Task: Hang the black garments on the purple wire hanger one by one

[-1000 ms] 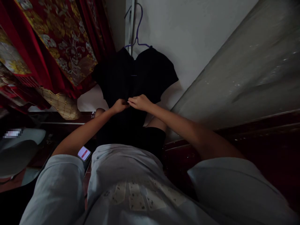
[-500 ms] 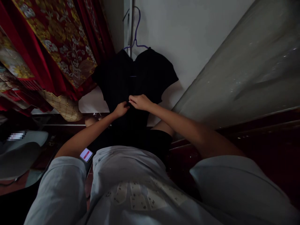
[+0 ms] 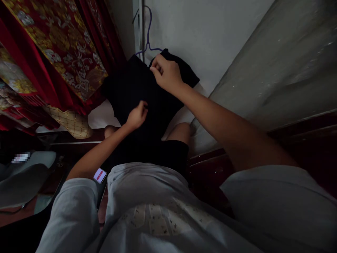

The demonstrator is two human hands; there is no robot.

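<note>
A black short-sleeved top [image 3: 155, 102] hangs in front of me on a purple hanger [image 3: 149, 35]. My right hand [image 3: 168, 72] is at its neckline, thumb and fingers closed in a pinch. Whatever lies between those fingertips is too small and dark to make out. Lower down, my left hand [image 3: 137, 115] is over the middle of the top's front. Its fingers are loosely bent and somewhat apart, with nothing visible in them. Dark cloth hides the details of the front closure.
Red and gold embroidered cloth [image 3: 65, 49] hangs at the left. A grey plastic-like sheet [image 3: 263, 77] slants along the right. A lit phone [image 3: 100, 175] lies beside my left arm, and a grey chair [image 3: 28, 179] stands at far left.
My right hand has moved up from the middle of the top to its neckline. The front gap that showed the hanger bar is no longer visible. My left hand has risen slightly, its fingers loosened.
</note>
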